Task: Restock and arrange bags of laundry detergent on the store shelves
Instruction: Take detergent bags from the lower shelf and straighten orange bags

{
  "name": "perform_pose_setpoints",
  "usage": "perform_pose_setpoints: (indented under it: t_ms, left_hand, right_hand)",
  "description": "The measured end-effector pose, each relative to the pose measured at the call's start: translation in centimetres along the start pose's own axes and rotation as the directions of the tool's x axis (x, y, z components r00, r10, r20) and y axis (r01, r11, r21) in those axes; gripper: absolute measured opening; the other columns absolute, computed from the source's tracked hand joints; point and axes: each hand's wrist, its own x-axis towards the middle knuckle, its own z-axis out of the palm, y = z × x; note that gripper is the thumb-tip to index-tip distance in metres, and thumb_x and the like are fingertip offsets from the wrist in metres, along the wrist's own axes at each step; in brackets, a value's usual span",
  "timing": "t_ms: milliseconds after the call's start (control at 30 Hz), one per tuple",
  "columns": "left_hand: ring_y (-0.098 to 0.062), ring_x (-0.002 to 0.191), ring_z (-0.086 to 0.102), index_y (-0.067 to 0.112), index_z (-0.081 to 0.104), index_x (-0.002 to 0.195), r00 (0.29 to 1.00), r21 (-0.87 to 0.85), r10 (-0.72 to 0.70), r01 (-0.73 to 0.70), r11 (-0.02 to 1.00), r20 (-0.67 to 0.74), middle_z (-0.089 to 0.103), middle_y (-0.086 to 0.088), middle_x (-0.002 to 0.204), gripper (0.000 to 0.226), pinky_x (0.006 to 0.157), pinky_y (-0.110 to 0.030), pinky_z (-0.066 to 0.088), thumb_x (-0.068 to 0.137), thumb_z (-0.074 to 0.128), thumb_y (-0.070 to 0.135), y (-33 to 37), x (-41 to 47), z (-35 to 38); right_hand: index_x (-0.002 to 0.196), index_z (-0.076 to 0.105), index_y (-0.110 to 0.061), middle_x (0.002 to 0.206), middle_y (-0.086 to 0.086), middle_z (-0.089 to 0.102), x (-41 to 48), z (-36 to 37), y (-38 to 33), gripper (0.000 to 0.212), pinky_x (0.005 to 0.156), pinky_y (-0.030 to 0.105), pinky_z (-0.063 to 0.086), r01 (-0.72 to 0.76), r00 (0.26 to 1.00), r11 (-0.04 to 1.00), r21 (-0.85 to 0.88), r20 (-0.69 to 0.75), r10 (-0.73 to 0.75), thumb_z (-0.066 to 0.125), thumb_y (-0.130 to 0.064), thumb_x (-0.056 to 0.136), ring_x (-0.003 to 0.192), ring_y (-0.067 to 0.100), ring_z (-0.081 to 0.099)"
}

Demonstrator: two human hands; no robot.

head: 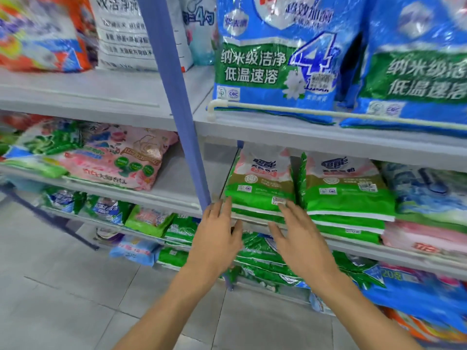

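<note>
A stack of green and pink detergent bags (260,188) lies flat on the middle shelf (404,251), just right of the blue upright post. A second stack of the same bags (346,195) lies beside it on the right. My left hand (217,236) is flat with fingers spread, its fingertips at the left front corner of the first stack. My right hand (295,236) is also spread, its fingertips touching the front edge of that stack near the barcode. Neither hand holds anything.
Large blue bags (275,59) stand on the upper shelf behind a white rail (328,112). The blue post (177,97) divides two shelf bays. A pink bag (118,160) lies on the left bay's shelf. Lower shelves hold more bags; grey floor tiles (63,299) spread at lower left.
</note>
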Motion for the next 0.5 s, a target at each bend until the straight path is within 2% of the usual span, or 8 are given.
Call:
perform_pose_setpoints:
  t_ms: [133,200,267,400,500]
  left_hand:
    - [-0.032,0.139,0.040,0.009,0.043,0.149,0.999,0.000,-0.040,0.040,0.999,0.020,0.048,-0.006,0.148,0.051,0.116,-0.040,0.032,0.104,0.047,0.033,-0.4,-4.2,-2.8]
    - [-0.033,0.126,0.052,0.009,0.055,0.138,0.998,0.011,-0.060,0.060,0.998,-0.005,0.060,-0.008,0.133,0.045,0.108,-0.041,0.042,0.100,0.049,0.032,-0.2,-6.5,-4.4]
    - [-0.037,0.113,0.061,0.002,0.062,0.130,0.992,-0.006,-0.111,0.111,0.994,-0.063,0.067,-0.014,0.122,0.048,0.099,-0.043,0.049,0.094,0.051,0.032,0.1,-8.8,-6.2]
    - [-0.033,0.137,0.044,0.004,0.050,0.145,0.970,-0.024,-0.221,0.220,0.975,-0.097,0.053,-0.013,0.146,0.051,0.117,-0.045,0.033,0.102,0.053,0.031,-0.7,-11.8,-8.8]
    - [-0.030,0.142,0.039,0.007,0.047,0.148,0.947,-0.062,-0.287,0.281,0.958,-0.143,0.050,-0.010,0.150,0.053,0.119,-0.046,0.031,0.102,0.055,0.032,-1.0,-15.2,-10.2]
  right_hand:
    - [0.157,0.036,-0.015,0.165,0.004,0.033,-3.5,-2.3,-1.0,0.060,0.123,0.030,0.020,-0.006,0.999,1.000,-0.011,0.034,0.007,0.041,-0.047,0.106,0.153,0.020,0.026]
    - [0.155,0.037,-0.018,0.162,0.002,0.038,-5.3,-3.3,-1.6,0.058,0.119,0.031,0.028,-0.006,0.997,0.999,-0.034,0.073,0.008,0.040,-0.049,0.106,0.149,0.020,0.032]
    - [0.154,0.037,-0.019,0.159,0.000,0.040,-7.0,-4.5,-2.6,0.057,0.115,0.032,0.031,0.004,0.994,0.999,-0.047,0.112,0.001,0.039,-0.050,0.106,0.146,0.020,0.035]
    - [0.148,0.047,-0.017,0.151,0.001,0.051,-8.7,-5.3,-4.2,0.054,0.109,0.033,0.037,0.038,0.997,0.999,0.003,0.065,-0.038,0.044,-0.049,0.105,0.139,0.020,0.043]
    - [0.148,0.047,-0.020,0.148,-0.002,0.053,-10.9,-5.3,-5.4,0.054,0.108,0.035,0.040,0.059,0.997,0.997,0.054,0.053,-0.062,0.045,-0.052,0.104,0.136,0.018,0.046]
